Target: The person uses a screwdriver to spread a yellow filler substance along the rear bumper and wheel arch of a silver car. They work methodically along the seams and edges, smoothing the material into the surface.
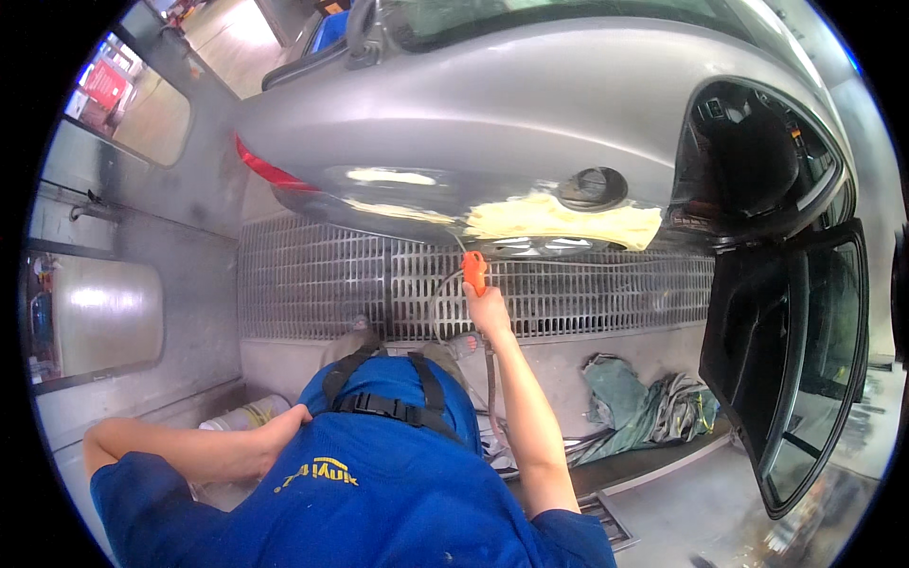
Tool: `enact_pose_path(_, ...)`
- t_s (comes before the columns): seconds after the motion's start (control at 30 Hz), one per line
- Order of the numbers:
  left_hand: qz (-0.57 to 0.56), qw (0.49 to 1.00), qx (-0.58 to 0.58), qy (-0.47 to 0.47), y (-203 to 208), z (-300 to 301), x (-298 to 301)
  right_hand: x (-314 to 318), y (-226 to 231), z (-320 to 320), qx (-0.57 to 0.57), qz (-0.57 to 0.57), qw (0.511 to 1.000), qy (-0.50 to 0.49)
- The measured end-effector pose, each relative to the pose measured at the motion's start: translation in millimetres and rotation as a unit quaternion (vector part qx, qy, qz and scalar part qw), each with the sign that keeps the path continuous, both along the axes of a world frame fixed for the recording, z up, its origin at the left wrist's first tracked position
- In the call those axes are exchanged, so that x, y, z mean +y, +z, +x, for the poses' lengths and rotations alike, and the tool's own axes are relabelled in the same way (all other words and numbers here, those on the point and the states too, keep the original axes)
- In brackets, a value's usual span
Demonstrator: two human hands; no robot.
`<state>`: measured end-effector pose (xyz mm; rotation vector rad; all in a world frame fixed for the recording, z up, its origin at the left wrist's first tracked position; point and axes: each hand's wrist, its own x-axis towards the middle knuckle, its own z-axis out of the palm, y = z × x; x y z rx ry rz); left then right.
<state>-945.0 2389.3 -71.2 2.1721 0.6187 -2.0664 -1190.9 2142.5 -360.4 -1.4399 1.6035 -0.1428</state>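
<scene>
My right hand (489, 310) is closed around the handle of an orange air blow gun (474, 271), arm stretched forward. The gun's thin nozzle points at the lower side of a grey car body (492, 104). Pale yellow filler (559, 223) covers a broad patch there, below the round fuel-filler recess (594, 188); thinner streaks of it run to the left. A hose (490, 379) hangs below my right hand. My left hand (287, 426) rests against my side at the waist, bent at the elbow; its fingers are mostly hidden.
Floor grating (417, 293) runs under the car's side. An open car door (791, 331) juts out at the right. Crumpled grey-green sheeting (630, 393) lies on the floor, right of my legs. A grey wall with windows (99, 312) stands left; a red tail light (270, 170) marks the car's left end.
</scene>
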Motion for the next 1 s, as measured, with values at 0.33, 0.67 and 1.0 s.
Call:
enact_pose_path(0.33, -0.007, 0.998, 0.014, 0.057, -50, 182, 109, 110, 38, 152, -0.626, 0.435, 0.620, -0.184)
enact_pose_path(0.67, -0.140, 0.984, 0.033, 0.110, -79, 367, 223, 164, 7, 314, -0.588, 0.312, 0.670, -0.328)
enact_pose_path(1.0, -0.119, 0.966, 0.072, 0.220, -128, 425, 282, 133, 17, 389, -0.342, 0.131, 0.895, -0.256)
